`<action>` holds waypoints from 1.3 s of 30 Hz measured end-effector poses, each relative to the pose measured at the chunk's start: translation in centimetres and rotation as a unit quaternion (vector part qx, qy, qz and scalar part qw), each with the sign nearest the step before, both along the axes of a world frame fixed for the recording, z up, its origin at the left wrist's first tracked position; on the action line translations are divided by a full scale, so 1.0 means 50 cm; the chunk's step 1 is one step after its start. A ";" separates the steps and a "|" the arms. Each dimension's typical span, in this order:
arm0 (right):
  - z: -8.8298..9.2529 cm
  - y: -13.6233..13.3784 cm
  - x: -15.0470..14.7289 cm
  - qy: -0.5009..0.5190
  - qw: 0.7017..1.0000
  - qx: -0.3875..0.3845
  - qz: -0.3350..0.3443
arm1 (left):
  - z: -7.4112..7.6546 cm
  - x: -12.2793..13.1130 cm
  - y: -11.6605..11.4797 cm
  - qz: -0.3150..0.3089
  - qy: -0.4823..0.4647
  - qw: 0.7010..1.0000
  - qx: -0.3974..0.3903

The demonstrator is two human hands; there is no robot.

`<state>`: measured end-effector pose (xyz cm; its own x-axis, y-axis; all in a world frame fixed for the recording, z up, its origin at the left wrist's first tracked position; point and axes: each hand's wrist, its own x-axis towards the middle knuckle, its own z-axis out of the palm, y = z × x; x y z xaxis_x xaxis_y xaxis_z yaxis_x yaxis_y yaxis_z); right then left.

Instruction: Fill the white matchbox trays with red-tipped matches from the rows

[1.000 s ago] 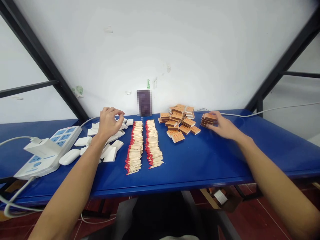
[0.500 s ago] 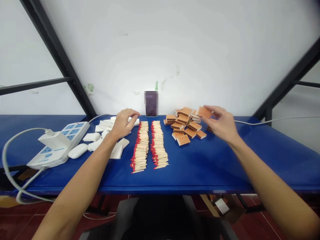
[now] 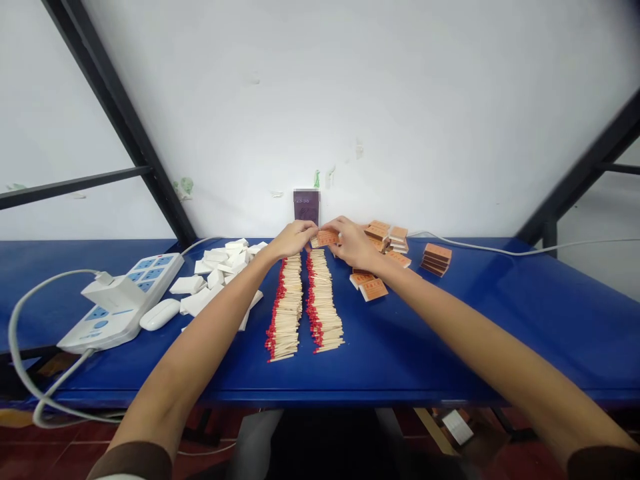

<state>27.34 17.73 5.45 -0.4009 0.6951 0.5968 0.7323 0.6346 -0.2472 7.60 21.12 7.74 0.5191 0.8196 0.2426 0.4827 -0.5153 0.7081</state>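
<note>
Power strip [image 3: 127,321] — upright phone [image 3: 306,207]

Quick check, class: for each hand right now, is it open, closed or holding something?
Left hand: curled at the left end of an orange matchbox; whether it grips cannot be told.
Right hand: closed, holding that matchbox.

Over on the table [image 3: 400,360], two rows of matches [image 3: 325,300] run down mid-frame; matchboxes [image 3: 398,257] lie to their right, a power strip [image 3: 146,288] frame-left, a phone [image 3: 306,205] behind.
</note>
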 end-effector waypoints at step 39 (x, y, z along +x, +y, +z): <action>0.030 -0.003 -0.032 0.016 0.998 0.048 0.037 | 0.004 -0.014 0.026 -0.097 -0.148 0.977 -0.115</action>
